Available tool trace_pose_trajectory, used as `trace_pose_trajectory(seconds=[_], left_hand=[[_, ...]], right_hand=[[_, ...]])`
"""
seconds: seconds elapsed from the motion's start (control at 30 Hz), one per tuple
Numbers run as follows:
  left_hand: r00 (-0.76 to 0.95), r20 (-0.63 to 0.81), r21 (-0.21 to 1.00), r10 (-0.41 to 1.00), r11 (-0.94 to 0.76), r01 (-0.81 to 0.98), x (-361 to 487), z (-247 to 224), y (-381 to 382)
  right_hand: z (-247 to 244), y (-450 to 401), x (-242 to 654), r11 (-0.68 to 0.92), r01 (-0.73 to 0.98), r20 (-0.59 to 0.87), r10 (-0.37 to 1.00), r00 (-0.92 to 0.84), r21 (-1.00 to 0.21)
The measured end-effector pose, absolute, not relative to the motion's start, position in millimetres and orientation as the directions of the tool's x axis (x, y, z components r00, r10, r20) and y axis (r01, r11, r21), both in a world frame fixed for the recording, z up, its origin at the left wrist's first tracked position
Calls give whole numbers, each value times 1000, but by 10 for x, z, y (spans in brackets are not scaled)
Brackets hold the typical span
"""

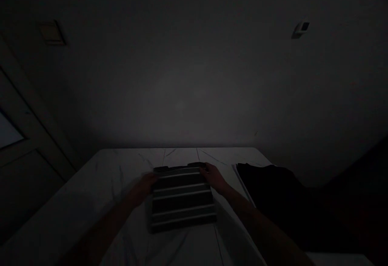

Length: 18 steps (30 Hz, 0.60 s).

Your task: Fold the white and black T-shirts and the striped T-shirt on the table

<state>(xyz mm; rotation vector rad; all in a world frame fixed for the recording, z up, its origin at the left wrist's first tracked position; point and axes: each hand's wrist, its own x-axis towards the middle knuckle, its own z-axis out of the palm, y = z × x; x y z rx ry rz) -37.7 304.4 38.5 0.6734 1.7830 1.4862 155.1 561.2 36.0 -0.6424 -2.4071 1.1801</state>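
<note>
A striped cloth [183,197], dark with grey and white bands and folded into a rough rectangle, is at the middle of the white marbled table [121,169]. My left hand [147,183] grips its upper left corner. Near the upper right corner, my right hand [212,176] has its fingers closed on the cloth's edge. The lower edge hangs slightly tilted, and dim light hides whether it touches the table.
Black fabric [281,201] lies over the right side of the table. Behind the table rises a grey wall [194,76] with a small fixture [304,26] at right. A door [27,148] stands at left.
</note>
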Motion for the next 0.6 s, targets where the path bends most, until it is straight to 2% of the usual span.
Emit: trace_pose_trajectory(seconds=[0.07, 0.13, 0.4, 0.6], left_hand=[[-600, -237, 971, 764, 206, -121, -568, 275, 3281], [-630, -258, 965, 733, 223, -135, -684, 132, 3395], [-759, -228, 958, 609, 279, -64, -895, -185, 3530], [-805, -143, 937, 576, 341, 77, -935, -324, 3576]], right_hand=[[200, 5743, 1224, 576, 406, 58, 623, -780, -710], [32, 5818, 1076, 580, 491, 35, 669, -743, -650], [-269, 5937, 1042, 577, 531, 63, 712, -700, -621], [-298, 5944, 1011, 576, 511, 83, 711, -698, -638]])
